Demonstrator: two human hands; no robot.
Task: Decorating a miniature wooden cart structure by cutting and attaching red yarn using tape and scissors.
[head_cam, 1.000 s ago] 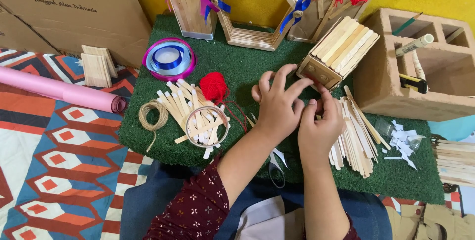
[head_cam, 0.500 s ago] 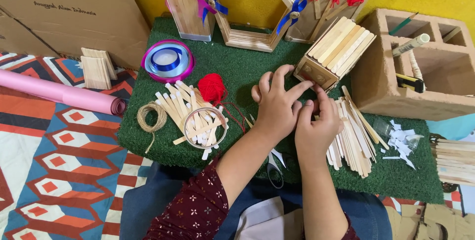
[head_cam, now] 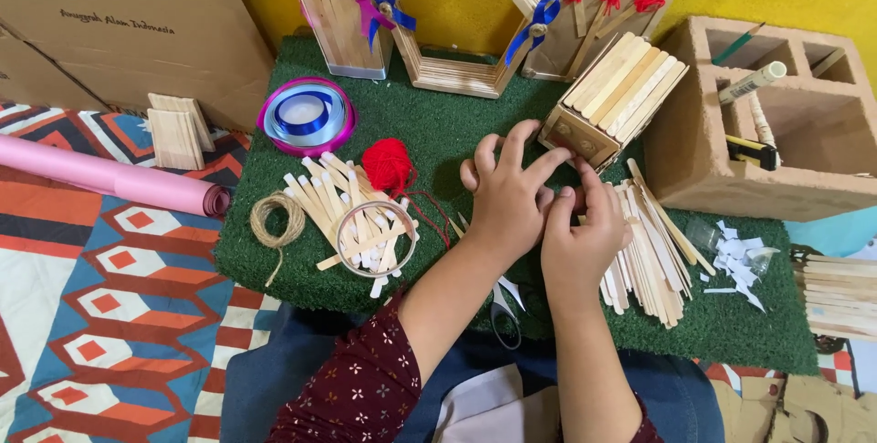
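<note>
Thing in hand: small rectangular box of pale wooden craft sticks, lying on the green artificial-grass mat, tilted.
Long axis of the box: runs from its near end face, by the fingers, up and away to the right towards the brown hollow block.
Left hand: just below and left of the box; fingers spread, tips touching the near end face and its left corner.
Right hand: below the box, fingertips up at the same end face; grip partly hidden by the left hand, so I cannot tell if it pinches anything.
Nearer hand: both meet the near end.
Right of the box: brown hollow block.
Below the box: pile of loose sticks.
Left of the box: red yarn ball.
</note>
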